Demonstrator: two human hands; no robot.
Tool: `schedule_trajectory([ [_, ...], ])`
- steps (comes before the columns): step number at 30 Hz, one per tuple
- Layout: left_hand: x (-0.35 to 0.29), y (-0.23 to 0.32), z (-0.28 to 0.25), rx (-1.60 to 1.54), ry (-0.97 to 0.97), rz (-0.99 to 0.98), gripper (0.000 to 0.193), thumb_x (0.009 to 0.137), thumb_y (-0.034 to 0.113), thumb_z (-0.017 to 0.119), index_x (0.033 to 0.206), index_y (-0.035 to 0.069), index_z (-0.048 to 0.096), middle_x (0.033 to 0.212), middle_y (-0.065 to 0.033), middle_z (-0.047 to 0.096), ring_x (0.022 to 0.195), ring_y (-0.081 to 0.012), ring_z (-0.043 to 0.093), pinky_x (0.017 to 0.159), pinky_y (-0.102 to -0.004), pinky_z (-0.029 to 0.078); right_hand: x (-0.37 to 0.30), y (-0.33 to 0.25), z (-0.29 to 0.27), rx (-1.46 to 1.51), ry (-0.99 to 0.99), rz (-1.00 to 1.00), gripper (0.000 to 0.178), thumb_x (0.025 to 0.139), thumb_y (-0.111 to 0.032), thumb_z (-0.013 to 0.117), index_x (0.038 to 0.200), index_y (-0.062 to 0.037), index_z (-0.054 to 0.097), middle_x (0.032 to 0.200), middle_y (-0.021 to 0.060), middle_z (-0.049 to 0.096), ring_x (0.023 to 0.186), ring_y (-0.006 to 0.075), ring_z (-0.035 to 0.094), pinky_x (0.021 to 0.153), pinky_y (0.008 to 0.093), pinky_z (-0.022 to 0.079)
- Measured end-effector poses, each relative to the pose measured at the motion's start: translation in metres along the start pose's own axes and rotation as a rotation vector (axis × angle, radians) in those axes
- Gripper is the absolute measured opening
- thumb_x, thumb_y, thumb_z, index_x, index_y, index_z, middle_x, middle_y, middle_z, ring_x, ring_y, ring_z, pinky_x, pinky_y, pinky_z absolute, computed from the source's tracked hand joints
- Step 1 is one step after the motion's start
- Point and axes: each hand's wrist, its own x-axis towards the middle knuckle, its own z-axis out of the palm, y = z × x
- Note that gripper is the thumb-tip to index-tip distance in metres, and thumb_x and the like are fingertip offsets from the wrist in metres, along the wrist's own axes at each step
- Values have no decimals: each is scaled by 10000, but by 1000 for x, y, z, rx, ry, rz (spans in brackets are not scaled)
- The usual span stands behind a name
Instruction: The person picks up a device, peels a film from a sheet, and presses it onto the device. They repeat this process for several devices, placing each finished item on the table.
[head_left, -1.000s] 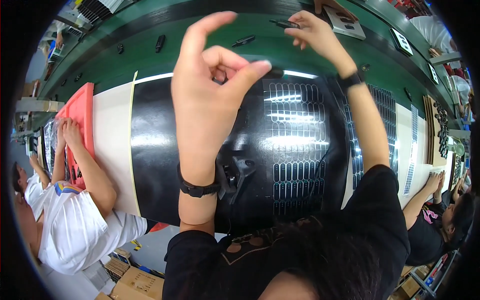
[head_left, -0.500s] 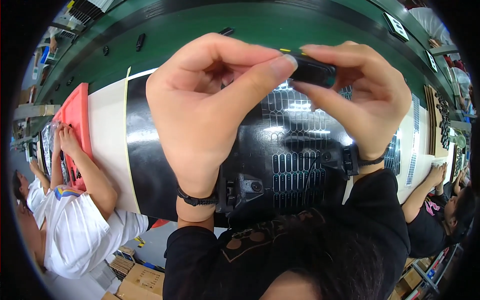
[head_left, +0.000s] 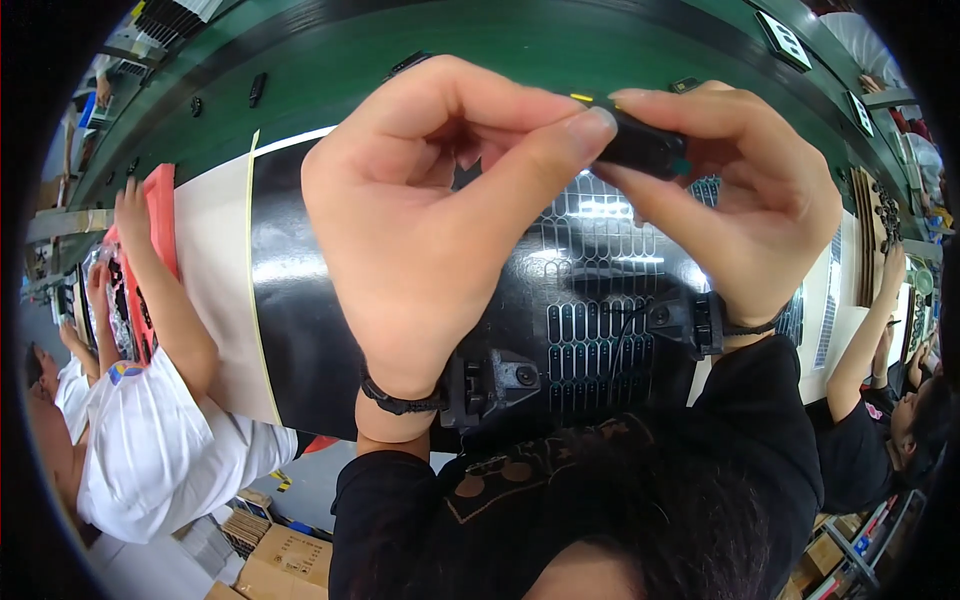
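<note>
Up in front of me, above the worktable, I hold a small black oblong device [head_left: 645, 145] with a bit of yellow showing near its left end. My left hand [head_left: 420, 210] pinches that end between thumb and forefinger. Around the other end close the thumb and fingers of my right hand [head_left: 755, 175]. Fingers cover much of the device. Below the hands, a sheet of pill-shaped black stickers [head_left: 597, 345] lies on a glossy black mat [head_left: 295, 340], its upper part showing vacated outlines. Each wrist carries a strap with a black mount.
Beyond the table runs a green conveyor belt [head_left: 330, 85] bearing scattered black devices [head_left: 258, 90] and a white-faced panel [head_left: 783, 42]. At left, a person in white [head_left: 150, 440] works by a red tray [head_left: 162, 215]. A person in black [head_left: 860, 430] sits right. Cardboard boxes [head_left: 285, 560] stand below left.
Both my hands have shifted slightly right with the device. Items on the belt have slid left. The left person's arm has risen, and the right person's arm now reaches toward the far-side parts.
</note>
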Motion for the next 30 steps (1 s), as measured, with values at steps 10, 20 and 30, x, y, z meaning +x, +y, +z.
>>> schedule_trajectory([
  [10, 18, -14, -11, 222, -136, -136, 98, 733, 19, 605, 808, -27, 561, 643, -4, 538, 568, -52, 472, 519, -150, 349, -1, 12, 5, 159, 20, 72, 298, 622, 97, 651, 906, 54, 573, 752, 73, 578, 587, 99, 544, 493, 161, 419],
  [20, 54, -90, -7, 207, -96, -258, 210, 781, 179, 585, 849, -19, 587, 662, -33, 579, 537, -47, 475, 492, -189, 381, -2, 77, -3, 421, -234, 557, 293, 808, -106, 530, 1078, 5, 501, 905, 114, 559, 762, 132, 571, 646, 219, 467],
  [30, -45, -74, -11, 1233, -777, -195, 301, 674, 328, 637, 719, 41, 559, 688, -121, 570, 658, -272, 562, 550, -346, 431, -153, 61, -81, 852, -28, 1189, 498, 810, -133, 510, 1251, -39, 297, 1193, 145, 419, 1059, 258, 464, 883, 356, 389],
])
